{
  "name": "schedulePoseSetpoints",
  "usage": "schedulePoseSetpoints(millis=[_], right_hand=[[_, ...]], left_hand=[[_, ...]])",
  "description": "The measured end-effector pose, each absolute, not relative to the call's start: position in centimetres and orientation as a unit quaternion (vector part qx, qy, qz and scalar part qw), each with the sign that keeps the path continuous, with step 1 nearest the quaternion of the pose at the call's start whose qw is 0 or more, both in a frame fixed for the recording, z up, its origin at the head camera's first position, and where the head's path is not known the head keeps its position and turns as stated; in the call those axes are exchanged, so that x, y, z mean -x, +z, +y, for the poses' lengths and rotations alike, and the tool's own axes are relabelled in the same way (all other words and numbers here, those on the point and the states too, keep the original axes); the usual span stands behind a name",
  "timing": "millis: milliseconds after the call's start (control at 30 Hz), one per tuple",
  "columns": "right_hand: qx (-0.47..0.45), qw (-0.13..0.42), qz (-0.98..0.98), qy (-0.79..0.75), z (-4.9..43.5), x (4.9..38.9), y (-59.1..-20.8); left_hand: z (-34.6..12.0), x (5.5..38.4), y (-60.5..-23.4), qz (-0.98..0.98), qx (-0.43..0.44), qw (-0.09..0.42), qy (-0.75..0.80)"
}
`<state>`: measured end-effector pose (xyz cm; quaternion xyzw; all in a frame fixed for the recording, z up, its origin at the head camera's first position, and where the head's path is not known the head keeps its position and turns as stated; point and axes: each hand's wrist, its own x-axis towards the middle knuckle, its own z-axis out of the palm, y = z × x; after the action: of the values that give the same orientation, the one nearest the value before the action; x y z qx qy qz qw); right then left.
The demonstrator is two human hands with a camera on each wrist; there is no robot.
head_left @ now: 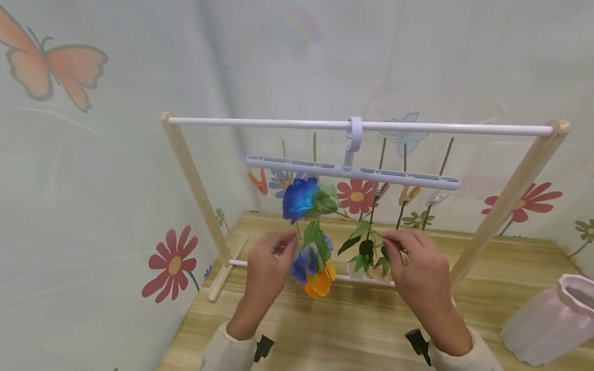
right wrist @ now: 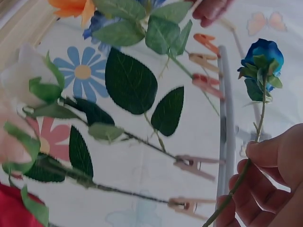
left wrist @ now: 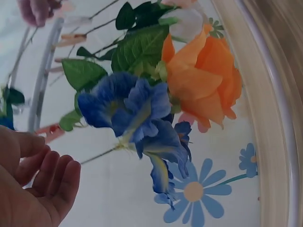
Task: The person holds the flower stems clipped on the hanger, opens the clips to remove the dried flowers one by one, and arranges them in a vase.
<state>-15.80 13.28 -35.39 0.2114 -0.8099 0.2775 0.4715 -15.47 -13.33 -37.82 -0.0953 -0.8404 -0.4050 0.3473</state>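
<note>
My right hand (head_left: 419,263) pinches the green stem of an artificial blue rose (head_left: 299,200) between thumb and fingers. The bloom points away from that hand, toward the left, in front of the hanger (head_left: 408,180). Loosely curled, my left hand (head_left: 271,257) is just below the blue rose; in the left wrist view I see nothing held in its fingers (left wrist: 66,184). Close beside it, a blue-purple iris (left wrist: 128,104) and an orange flower (left wrist: 203,78) hang head down. White (right wrist: 31,73) and pale pink roses (right wrist: 16,146) hang from a mauve clip (right wrist: 196,165) and a tan clip (right wrist: 189,203).
A wooden stand (head_left: 190,180) with a white top rod (head_left: 287,123) carries the hanger. Its left-end orange clip (head_left: 258,181) holds no stem. A pale pink vase (head_left: 543,324) stands at right on the wood-grain table (head_left: 325,340). A flower-printed curtain surrounds it.
</note>
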Motion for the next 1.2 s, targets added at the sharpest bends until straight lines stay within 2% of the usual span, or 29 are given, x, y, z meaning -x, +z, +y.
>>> schedulePoseSetpoints(millis=[200, 367, 833, 1033, 1200], right_hand=[[-0.167, 0.47, -0.806, 0.319, 15.9, 15.6, -35.1], [-0.121, 0.473, -0.797, 0.355, 18.0, 15.0, -34.7], [0.068, 0.489, -0.774, 0.396, 23.2, 14.0, -32.9], [0.147, 0.471, -0.775, 0.394, 25.2, 13.9, -32.4], [0.224, 0.442, -0.773, 0.395, 26.7, 13.9, -31.6]], left_hand=[[-14.0, 17.6, -37.5, -0.823, -0.011, 0.257, -0.507], [-13.8, 19.1, -37.6, -0.801, -0.031, 0.21, -0.559], [-12.9, 21.2, -37.8, -0.786, -0.045, 0.174, -0.591], [-12.7, 21.6, -37.8, -0.775, -0.03, 0.187, -0.602], [-12.6, 21.6, -37.7, -0.761, -0.033, 0.177, -0.623]])
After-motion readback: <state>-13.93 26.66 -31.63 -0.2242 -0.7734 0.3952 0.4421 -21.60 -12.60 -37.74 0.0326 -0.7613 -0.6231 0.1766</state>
